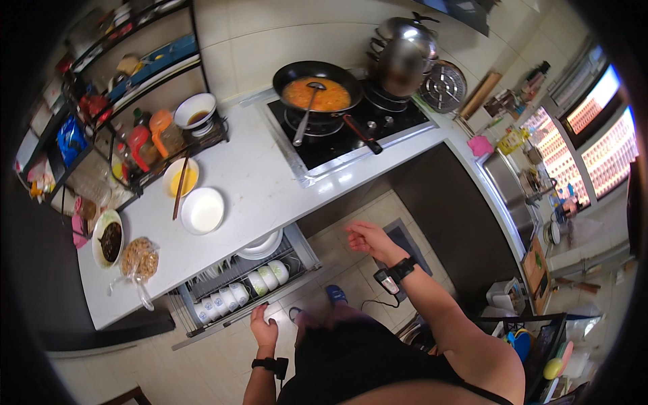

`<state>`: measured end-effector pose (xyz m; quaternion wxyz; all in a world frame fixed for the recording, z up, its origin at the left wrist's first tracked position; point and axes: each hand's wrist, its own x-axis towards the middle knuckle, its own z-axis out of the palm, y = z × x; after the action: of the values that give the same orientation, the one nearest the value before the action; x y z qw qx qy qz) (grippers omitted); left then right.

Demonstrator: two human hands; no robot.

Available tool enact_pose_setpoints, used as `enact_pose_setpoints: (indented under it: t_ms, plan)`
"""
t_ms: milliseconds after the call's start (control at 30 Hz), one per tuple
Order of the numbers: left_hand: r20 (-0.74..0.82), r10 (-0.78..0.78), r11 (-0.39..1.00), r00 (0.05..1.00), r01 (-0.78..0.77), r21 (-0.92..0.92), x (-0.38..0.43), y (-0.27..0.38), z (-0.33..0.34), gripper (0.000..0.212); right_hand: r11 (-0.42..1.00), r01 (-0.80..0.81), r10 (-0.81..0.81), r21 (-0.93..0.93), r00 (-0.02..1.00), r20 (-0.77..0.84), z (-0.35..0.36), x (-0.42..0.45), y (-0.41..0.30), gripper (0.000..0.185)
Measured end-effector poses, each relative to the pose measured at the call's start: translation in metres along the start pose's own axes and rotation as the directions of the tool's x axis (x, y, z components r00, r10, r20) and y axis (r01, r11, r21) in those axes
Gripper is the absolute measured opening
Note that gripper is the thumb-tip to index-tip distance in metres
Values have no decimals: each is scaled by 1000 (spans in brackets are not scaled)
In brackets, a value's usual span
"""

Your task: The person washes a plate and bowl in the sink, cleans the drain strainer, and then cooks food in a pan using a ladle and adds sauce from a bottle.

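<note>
Below the counter a dish drawer (304, 255) stands pulled out, with bowls (223, 298) lined up along its front and large white dishes (260, 246) behind. My left hand (264, 326) is at the drawer's front edge, thumb apart from the fingers; whether the fingertips touch it is hard to tell. My right hand (372, 240) hangs in the air to the right of the drawer, fingers loosely bent and holding nothing. Above the drawer, a white bowl (202, 211) with pale contents sits beside a bowl of yellow liquid (183, 179) with chopsticks (179, 190) across it.
On the gas hob (324, 157) a wok (283, 76) holds orange-red food and a ladle (304, 121); its handle points toward me. Stacked metal pots (405, 38) stand behind. Left on the counter are a dish of dark food (110, 242) and a tied plastic bag (140, 258). A sink (509, 185) is at right.
</note>
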<state>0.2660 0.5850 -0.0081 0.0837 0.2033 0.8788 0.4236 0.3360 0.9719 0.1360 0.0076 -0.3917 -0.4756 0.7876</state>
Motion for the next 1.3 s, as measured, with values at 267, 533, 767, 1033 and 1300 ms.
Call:
enact_pose_setpoints:
  t_ms: [267, 533, 767, 1033, 1300]
  plan:
    - [76, -298, 741, 951, 281, -610, 74, 12, 21, 32, 966, 146, -113, 215, 981, -158, -113, -35, 4, 19]
    - [73, 132, 953, 989, -106, -285, 124, 175, 102, 27, 852, 376, -229, 365, 894, -386, -248, -74, -4, 20]
    - [211, 455, 890, 865, -450, -76, 158, 306, 211, 26, 658, 659, -308, 364, 677, -669, -380, -82, 31, 16]
    - [485, 526, 806, 698, -592, -21, 160, 427, 314, 85, 791, 580, -155, 191, 493, -856, -472, -128, 27, 87]
    - [562, 488, 829, 668, -557, -58, 204, 452, 419, 70, 691, 639, 30, 338, 442, -897, -532, -141, 61, 70]
